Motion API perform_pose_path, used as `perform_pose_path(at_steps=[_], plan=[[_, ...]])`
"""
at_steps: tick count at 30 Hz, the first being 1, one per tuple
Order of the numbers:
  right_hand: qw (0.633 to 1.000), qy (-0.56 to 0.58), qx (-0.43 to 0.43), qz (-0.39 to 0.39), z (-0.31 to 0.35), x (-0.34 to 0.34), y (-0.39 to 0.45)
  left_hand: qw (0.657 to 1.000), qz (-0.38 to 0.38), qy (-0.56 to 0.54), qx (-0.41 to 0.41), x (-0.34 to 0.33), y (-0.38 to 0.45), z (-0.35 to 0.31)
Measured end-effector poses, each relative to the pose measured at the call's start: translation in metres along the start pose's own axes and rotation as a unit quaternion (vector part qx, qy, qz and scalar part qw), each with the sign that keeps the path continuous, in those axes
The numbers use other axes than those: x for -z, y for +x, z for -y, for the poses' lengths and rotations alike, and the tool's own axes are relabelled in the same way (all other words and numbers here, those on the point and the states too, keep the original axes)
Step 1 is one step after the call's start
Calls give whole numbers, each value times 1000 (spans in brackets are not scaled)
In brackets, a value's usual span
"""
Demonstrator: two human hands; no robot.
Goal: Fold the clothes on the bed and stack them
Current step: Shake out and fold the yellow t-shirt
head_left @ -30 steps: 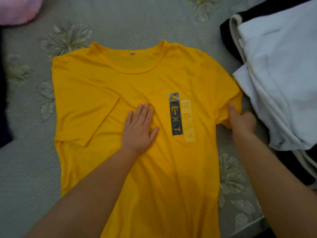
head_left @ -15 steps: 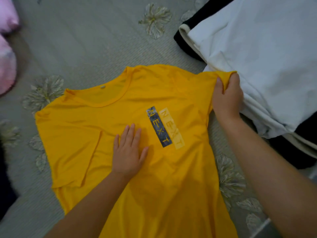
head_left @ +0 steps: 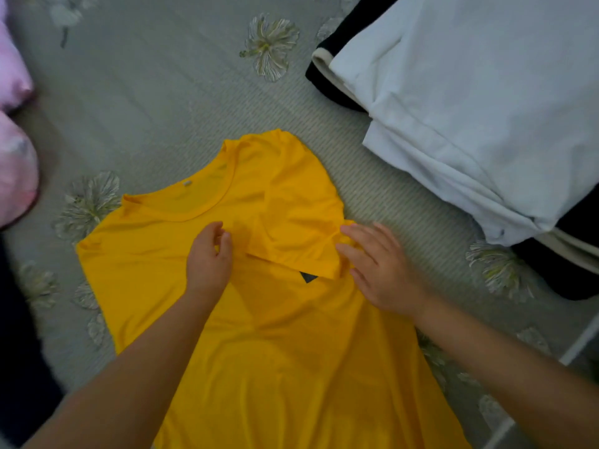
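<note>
A yellow T-shirt (head_left: 259, 335) lies face up on the bed, collar toward the far left. Its right sleeve (head_left: 298, 222) is folded inward over the chest and covers most of the printed logo; only a dark corner shows. My left hand (head_left: 207, 257) hovers over the chest with its fingers loosely curled and holds nothing. My right hand (head_left: 379, 267) lies flat with straight fingers at the folded sleeve's edge. A stack of folded clothes (head_left: 479, 102), white on top with black and cream beneath, sits at the upper right.
The bed cover (head_left: 168, 102) is grey-green with pale flower prints. Pink pillows (head_left: 14, 157) lie at the left edge. A dark shape borders the lower left. The bed's edge runs along the lower right.
My right hand folded the right sleeve inward over the chest, let go of it and now lies flat beside it. My left hand lifted off the shirt and its fingers curled.
</note>
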State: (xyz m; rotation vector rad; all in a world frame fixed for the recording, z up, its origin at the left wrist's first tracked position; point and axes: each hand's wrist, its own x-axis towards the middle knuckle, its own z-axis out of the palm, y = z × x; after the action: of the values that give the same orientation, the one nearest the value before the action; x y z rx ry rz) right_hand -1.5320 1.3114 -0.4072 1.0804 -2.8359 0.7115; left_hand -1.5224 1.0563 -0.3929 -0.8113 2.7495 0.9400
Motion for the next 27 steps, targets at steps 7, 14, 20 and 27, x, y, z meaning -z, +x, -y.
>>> perform_pose_path(at_steps=[7, 14, 20, 27], plan=[[953, 162, -247, 72, -17, -10, 24, 997, 60, 39, -29, -39, 69, -84], [980, 107, -140, -93, -8, -6, 20, 987, 131, -24, 94, -57, 108, -129], [975, 91, -154, -134, -22, -14, 9, 973, 160, -150, 77, -57, 131, -133], [969, 62, -195, -137, -27, -27, 9, 994, 60, -75, -58, -65, 140, -128]])
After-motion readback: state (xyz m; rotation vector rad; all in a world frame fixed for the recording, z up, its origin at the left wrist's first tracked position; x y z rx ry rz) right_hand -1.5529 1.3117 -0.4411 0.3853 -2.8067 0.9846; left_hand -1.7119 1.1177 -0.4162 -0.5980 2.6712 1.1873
